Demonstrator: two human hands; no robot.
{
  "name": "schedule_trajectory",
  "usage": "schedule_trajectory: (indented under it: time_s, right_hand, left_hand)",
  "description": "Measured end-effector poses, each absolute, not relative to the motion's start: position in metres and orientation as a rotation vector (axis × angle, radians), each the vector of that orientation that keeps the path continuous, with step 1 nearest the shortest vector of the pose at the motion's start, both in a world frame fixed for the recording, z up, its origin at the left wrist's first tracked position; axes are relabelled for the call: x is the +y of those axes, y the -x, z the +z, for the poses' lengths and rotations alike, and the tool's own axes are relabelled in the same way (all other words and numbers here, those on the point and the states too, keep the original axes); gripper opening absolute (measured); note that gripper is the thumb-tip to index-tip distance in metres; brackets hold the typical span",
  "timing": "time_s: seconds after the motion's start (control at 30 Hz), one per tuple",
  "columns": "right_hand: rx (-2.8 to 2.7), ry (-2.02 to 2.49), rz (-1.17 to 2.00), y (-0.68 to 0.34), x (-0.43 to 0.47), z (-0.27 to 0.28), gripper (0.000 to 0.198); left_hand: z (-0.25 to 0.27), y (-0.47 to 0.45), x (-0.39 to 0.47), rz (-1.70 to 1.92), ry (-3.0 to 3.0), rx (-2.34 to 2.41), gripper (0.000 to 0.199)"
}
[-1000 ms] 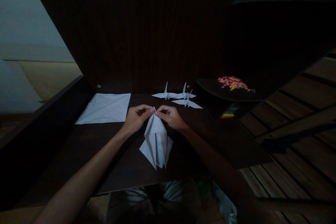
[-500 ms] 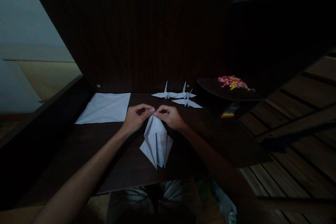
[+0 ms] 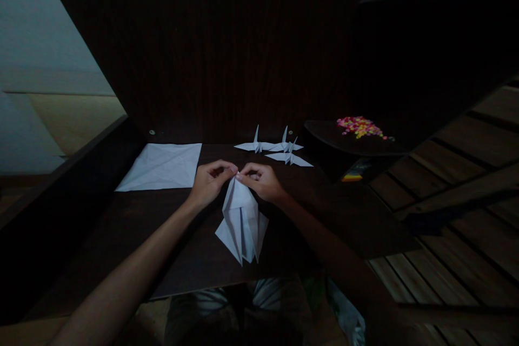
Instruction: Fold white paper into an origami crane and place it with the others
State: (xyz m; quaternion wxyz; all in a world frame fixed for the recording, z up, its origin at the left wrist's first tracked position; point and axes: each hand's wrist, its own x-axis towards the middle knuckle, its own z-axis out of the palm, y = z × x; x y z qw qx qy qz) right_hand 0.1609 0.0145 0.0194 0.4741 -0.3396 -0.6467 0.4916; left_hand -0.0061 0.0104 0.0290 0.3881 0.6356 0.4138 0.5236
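A partly folded sheet of white origami paper (image 3: 242,221) lies over the dark desk, its loose flaps spreading toward me. My left hand (image 3: 211,179) pinches its pointed far tip between thumb and forefinger. From the other side, my right hand (image 3: 261,179) grips the same tip, its thumb close to the left one. The fingertips hide the very end of the paper. Beyond my hands stand white paper cranes (image 3: 288,158) with wings spread. Left of my left hand lies a flat, creased white sheet of paper (image 3: 164,167).
A dark panel (image 3: 227,54) rises behind the desk (image 3: 194,265), and a low side wall (image 3: 68,189) bounds the left. At right, a rounded shelf (image 3: 324,135) carries a pile of small colourful pieces (image 3: 360,126). A yellow-edged item (image 3: 351,178) sits beneath it.
The lower flaps of the folded paper have shifted slightly toward me and spread a little. Both hands keep their pinch at the tip, with only tiny finger movement.
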Motion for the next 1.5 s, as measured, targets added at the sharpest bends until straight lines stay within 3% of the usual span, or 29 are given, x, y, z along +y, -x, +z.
schedule_trajectory:
  time_s: [0.2,0.47,1.5]
  right_hand:
    - [-1.593,0.814,1.187,-0.1578,0.013,0.0181,0.03]
    - [-1.541,0.793,1.112,-0.1615,0.0151,0.0215,0.029]
    - [-1.571,0.759,1.163,-0.1626,0.0135,0.021,0.031]
  left_hand:
    - [0.0297,0.0019,0.0081,1.391,-1.641,1.075,0.013]
    - [0.0281,0.0034,0.0089,1.359,-1.522,0.984,0.03]
    - [0.0306,0.0036,0.0074,1.378,-1.545,0.963,0.016]
